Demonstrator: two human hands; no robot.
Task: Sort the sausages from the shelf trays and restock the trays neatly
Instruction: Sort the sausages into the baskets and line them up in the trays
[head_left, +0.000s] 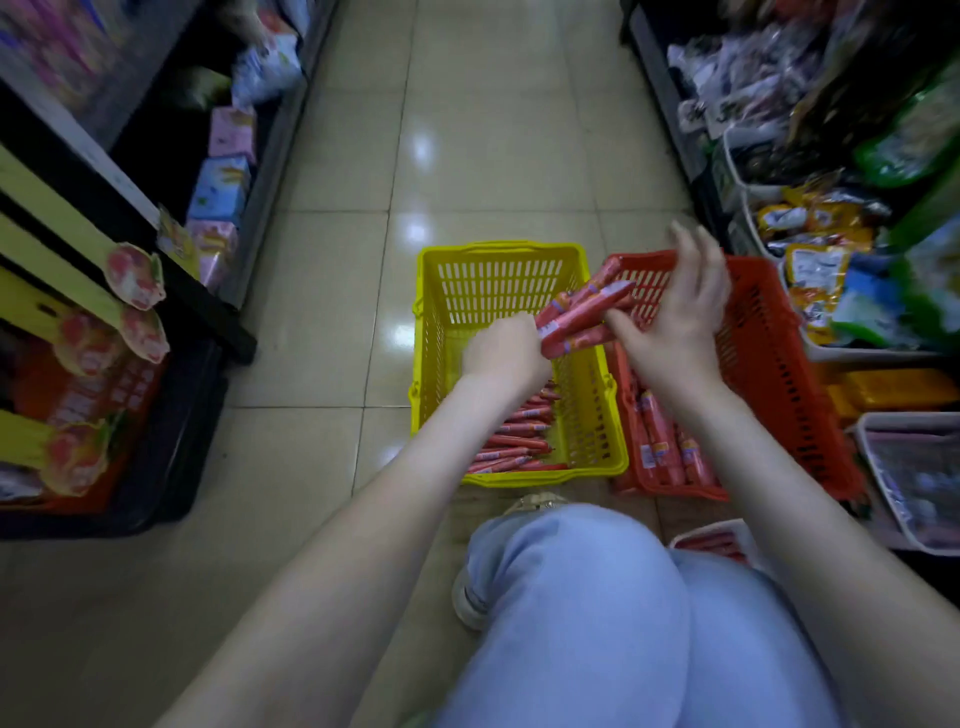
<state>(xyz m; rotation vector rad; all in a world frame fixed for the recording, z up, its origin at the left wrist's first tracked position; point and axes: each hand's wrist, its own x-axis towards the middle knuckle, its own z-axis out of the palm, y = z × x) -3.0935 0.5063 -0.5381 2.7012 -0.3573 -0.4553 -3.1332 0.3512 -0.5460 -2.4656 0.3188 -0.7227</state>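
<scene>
Two hands: our left hand (501, 351) is curled tight round the lower end of a bundle of sausages (582, 312). Our right hand (680, 317) has its fingers straight and fanned upward, with only the thumb laid against the bundle's middle.
Bundle position: we hold it in the air above the gap between the yellow basket (498, 254) and the red basket (769, 322), both on the floor.
Long axis: it runs from the left hand, near and low, up and away to the right, and its free tips point over the red basket's rim.
Nearer hand: the right hand sits at the free end, so we judge it the one to draw a sausage off.
Sorted so far: thin sausages (519, 441) lie in rows in the yellow basket and thicker sausages (665, 441) lie in the red one.
Shelf tray: a white tray (862, 457) waits low on the right, well apart from the hands.
</scene>
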